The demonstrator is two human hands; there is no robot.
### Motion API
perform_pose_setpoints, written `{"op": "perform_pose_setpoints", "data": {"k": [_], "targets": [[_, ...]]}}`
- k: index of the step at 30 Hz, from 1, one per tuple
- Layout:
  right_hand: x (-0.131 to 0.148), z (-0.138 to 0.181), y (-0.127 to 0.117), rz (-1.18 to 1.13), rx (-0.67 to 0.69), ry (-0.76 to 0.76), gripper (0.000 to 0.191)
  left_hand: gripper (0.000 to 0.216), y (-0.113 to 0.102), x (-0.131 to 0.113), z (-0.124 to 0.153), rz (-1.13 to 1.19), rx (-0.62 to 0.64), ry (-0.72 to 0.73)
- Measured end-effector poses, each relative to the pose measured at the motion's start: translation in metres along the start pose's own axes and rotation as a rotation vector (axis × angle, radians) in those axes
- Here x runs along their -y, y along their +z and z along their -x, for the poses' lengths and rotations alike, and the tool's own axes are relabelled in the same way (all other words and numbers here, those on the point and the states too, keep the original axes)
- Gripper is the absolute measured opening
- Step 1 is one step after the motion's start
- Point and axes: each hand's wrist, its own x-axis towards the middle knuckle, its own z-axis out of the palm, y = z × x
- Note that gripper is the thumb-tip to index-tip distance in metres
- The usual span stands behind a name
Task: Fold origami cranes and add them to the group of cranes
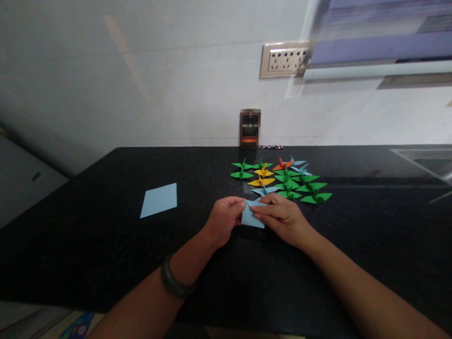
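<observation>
A small folded piece of light blue paper is between my two hands, just above the black countertop. My left hand pinches its left edge between thumb and fingers. From the other side, my right hand grips the paper, with fingers lying over its upper right part. Just beyond my hands, a light blue paper crane is partly covered by my right hand. Behind it stand several green paper cranes, yellow paper cranes and an orange paper crane.
A flat light blue sheet lies on the black countertop to the left. A phone with a blurred screen leans against the wall, beside a string of beads. A sink edge shows at right, and a socket panel above.
</observation>
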Motion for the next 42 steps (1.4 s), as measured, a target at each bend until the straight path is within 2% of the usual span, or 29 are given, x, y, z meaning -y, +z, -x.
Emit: {"op": "perform_pose_setpoints", "data": {"k": [8, 13, 16, 18, 21, 24, 26, 29, 38, 42], "targets": [[-0.003, -0.001, -0.002, 0.119, 0.096, -0.041, 0.023, 0.020, 0.001, 0.002, -0.002, 0.055, -0.001, -0.054], [0.003, -0.002, -0.004, 0.187, 0.153, -0.029, 0.022, 0.026, 0.001, 0.005, -0.002, -0.009, -0.057, 0.011], [0.006, -0.003, -0.002, 0.105, 0.132, -0.010, 0.019, 0.025, 0.001, 0.007, -0.002, -0.034, -0.098, 0.041], [0.008, -0.003, 0.003, 0.010, 0.050, 0.055, 0.014, 0.023, 0.002, 0.007, -0.003, -0.045, -0.118, 0.047], [0.007, -0.001, 0.013, -0.087, -0.084, 0.276, 0.010, 0.022, 0.003, 0.006, -0.002, -0.070, -0.140, 0.080], [0.006, -0.001, 0.021, -0.330, -0.169, 0.535, 0.034, 0.021, 0.004, 0.006, -0.001, -0.081, -0.135, 0.131], [0.006, -0.002, 0.024, -0.559, -0.162, 0.679, 0.042, 0.020, 0.004, 0.005, 0.000, -0.101, -0.137, 0.161], [0.008, -0.004, 0.023, -0.712, -0.082, 0.816, 0.031, 0.018, 0.003, 0.005, 0.001, -0.143, -0.148, 0.193], [0.010, -0.005, 0.018, -0.701, -0.108, 0.844, 0.033, 0.019, 0.003, 0.009, -0.001, -0.104, -0.156, 0.177], [0.013, -0.005, 0.017, -0.614, -0.101, 0.824, 0.033, 0.024, 0.003, 0.007, 0.001, -0.088, -0.074, 0.103]]}}
